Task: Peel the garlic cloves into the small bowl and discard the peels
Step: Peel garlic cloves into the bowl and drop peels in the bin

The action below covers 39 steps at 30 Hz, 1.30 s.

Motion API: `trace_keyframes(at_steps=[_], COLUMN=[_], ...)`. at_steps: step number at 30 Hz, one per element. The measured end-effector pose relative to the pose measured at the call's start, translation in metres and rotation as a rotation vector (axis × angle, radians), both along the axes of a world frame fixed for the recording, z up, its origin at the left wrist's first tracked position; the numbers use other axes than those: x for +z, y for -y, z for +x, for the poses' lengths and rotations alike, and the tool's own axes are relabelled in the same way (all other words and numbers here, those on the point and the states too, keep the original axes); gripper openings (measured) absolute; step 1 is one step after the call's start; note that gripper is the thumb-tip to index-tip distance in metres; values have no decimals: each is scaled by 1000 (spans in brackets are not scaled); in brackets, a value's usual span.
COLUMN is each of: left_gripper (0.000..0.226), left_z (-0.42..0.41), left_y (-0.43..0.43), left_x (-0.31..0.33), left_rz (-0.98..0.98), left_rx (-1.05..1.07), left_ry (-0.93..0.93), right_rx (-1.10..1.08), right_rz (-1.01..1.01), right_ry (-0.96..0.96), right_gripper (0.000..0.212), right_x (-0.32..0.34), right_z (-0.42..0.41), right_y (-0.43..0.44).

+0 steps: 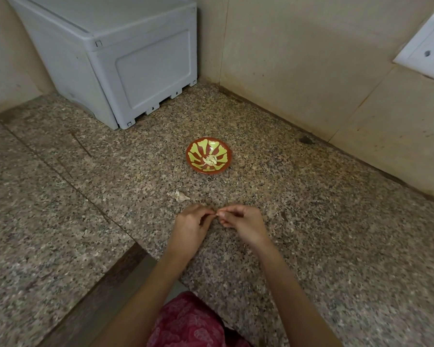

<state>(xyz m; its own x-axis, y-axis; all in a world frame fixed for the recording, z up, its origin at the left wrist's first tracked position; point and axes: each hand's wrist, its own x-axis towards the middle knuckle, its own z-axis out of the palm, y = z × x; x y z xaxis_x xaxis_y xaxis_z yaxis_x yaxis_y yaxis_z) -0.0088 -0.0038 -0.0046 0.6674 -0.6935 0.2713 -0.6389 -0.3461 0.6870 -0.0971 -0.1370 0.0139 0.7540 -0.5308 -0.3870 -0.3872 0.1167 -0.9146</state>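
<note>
L hand (193,227) & R hand (242,225) are meeting over the granite counter (311,221), fingertips touching. Both are pinching one tiny pale garlic piece (216,214) between them, fingers curled; too small to tell clove vs skin. Small bowl (201,146) is sitting beyond the hands, apart from them, w/ peeled cloves (210,160) lying at its centre. Loose peels (181,195) are lying between bowl & L hand, near the knuckles. Grey plastic box (135,71) is standing back left, wall socket (429,53) at right.

A grey plastic box (125,58) stands on the speckled counter (323,234); a white socket (429,48) sits on the wall (298,58).
</note>
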Motion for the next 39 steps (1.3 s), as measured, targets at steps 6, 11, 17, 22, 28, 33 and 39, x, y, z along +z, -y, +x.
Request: trace_keyframes(at_steps=[6,11,17,22,28,33,39], left_gripper=[18,18,15,19,20,23,28], left_z=[1,-1,0,-1,1,6,1], left_y=[-1,-3,-1,2,1,-17,-34], left_x=[-1,-1,3,9,4,2,-3], left_rz=[-36,-19,-15,-57,-80,-114,-101], left_rx=[20,26,84,15,71,195,278], left_ry=[-16,-25,-49,5,-44,-107,-151], right_rx=[-58,-67,-79,-59,-81,-37,150], right_rz=[59,91,106,108,52,-526,-837], right_ry=[17,23,0,-51,-67,-94,-108], right_gripper=[10,14,12,5,7,12,28], right_x=[2,2,7,14,14,9,-10], right_z=[0,-1,-1,0,9,29,29], right_y=[1,1,0,2,7,27,29])
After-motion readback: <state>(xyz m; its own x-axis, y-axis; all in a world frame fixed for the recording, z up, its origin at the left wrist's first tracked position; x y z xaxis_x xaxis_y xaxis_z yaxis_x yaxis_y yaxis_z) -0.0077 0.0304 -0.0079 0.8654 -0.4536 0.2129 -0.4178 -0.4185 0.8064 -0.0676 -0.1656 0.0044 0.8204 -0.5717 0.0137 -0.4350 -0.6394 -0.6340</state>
